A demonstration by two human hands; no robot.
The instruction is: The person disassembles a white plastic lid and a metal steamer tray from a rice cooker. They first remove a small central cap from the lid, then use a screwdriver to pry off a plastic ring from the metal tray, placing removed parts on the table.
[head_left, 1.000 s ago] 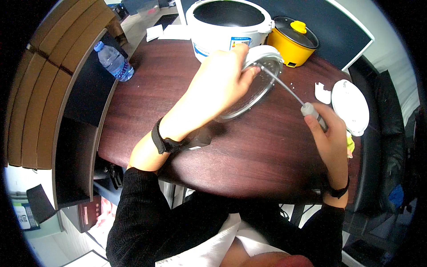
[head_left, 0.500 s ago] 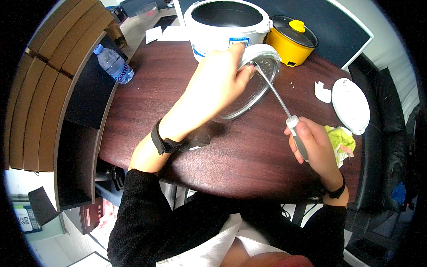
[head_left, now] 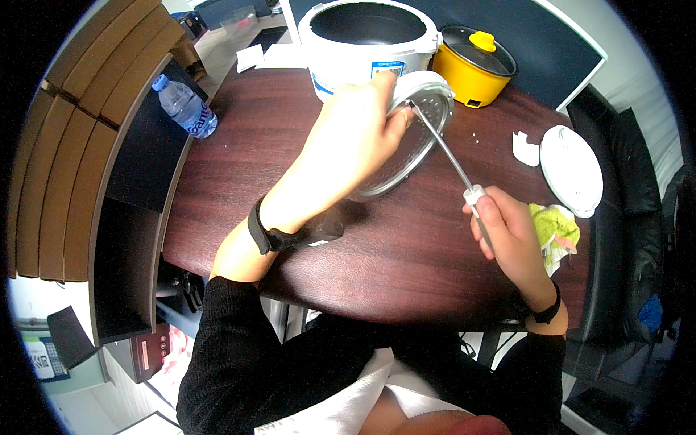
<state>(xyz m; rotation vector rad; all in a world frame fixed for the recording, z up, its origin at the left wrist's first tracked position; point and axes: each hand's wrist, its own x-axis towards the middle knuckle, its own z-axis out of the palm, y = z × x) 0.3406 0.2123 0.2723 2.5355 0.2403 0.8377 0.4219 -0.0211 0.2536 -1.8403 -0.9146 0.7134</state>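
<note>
My left hand [head_left: 366, 123] grips a round rice cooker lid [head_left: 437, 110] by its edge, holding it tilted above the table. The lid's metal inner side, dotted with small dimples or holes, faces right. My right hand [head_left: 507, 232] is closed around the grey and white handle of a screwdriver [head_left: 451, 156]. Its long metal shaft slants up to the left, with the tip against the lid beside my left fingertips; the exact contact spot is too small to make out. Behind the lid stands the white rice cooker body [head_left: 366, 47], uncovered, its dark inside showing.
A yellow pot [head_left: 475, 76] with a glass lid stands beside the cooker. At right lie a white oval cover [head_left: 571, 172], a small white piece [head_left: 525, 149] and a green cloth [head_left: 554, 232]. A water bottle [head_left: 185, 106] is at left. A dark object [head_left: 326, 228] lies under my left forearm.
The screwdriver handle has turned slightly in my right hand, and the fingers have shifted on it. My left hand and the lid stay nearly in place.
</note>
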